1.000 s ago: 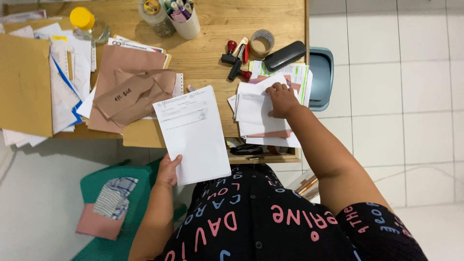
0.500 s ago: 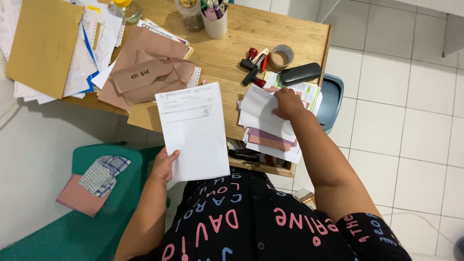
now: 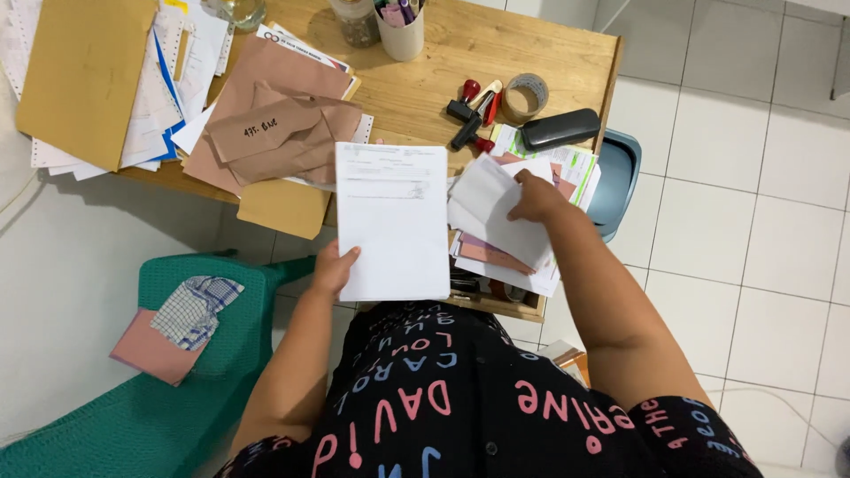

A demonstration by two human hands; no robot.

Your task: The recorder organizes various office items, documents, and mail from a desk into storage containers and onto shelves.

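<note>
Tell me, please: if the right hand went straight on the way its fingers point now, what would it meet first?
The right hand points up-left across the loose paper pile, lifting a white sheet. Going on, it would probably meet the white document in the left hand first, though depth is unclear.

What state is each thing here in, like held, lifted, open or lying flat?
left hand: gripping the white sheet by its lower left corner.
white sheet: held up, flat, printed side up.
right hand: lifting a paper off the stack.
paper stack: fanned, top sheet raised.
brown envelopes: crumpled, lying on the desk.
tape roll: lying flat.
black case: shut.
pen cup: upright, full.
</note>
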